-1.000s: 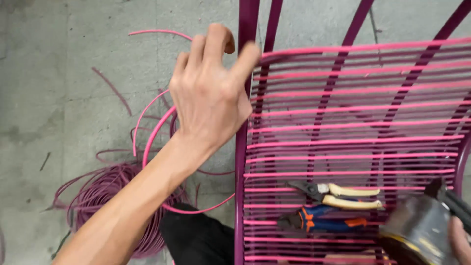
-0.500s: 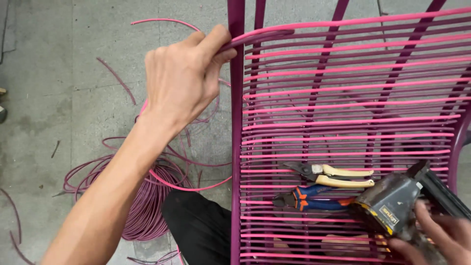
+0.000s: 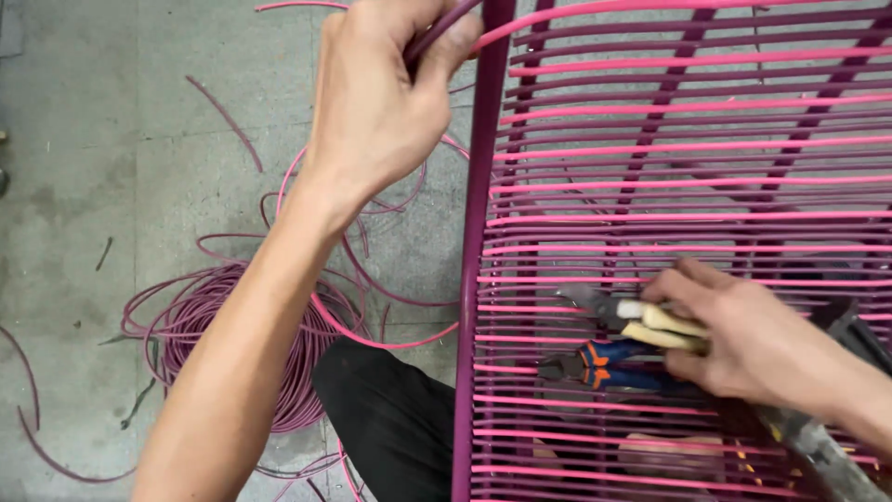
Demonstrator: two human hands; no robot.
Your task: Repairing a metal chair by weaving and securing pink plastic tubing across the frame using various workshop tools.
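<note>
My left hand (image 3: 372,112) is closed around a pink plastic cord (image 3: 446,28) at the top, right beside the magenta upright bar (image 3: 478,232) of a metal frame. Taut pink cords (image 3: 688,144) run in rows across that frame. Two pliers lie on the rows: a cream-handled pair (image 3: 650,323) and a blue-and-orange-handled pair (image 3: 609,363). The fingers of my right hand (image 3: 753,344) are wrapped over the cream handles. A dark hand tool (image 3: 818,446) lies under my right forearm, partly hidden.
A coil of purple cord (image 3: 232,344) lies on the grey concrete floor (image 3: 84,186) to the left, with loose loops and short cut scraps (image 3: 223,116) around it. My dark trouser leg (image 3: 390,418) shows below the frame's edge.
My left hand has risen and closed on the cord at the frame's bar. My right hand no longer holds the dark tool and has moved left onto the cream-handled pliers.
</note>
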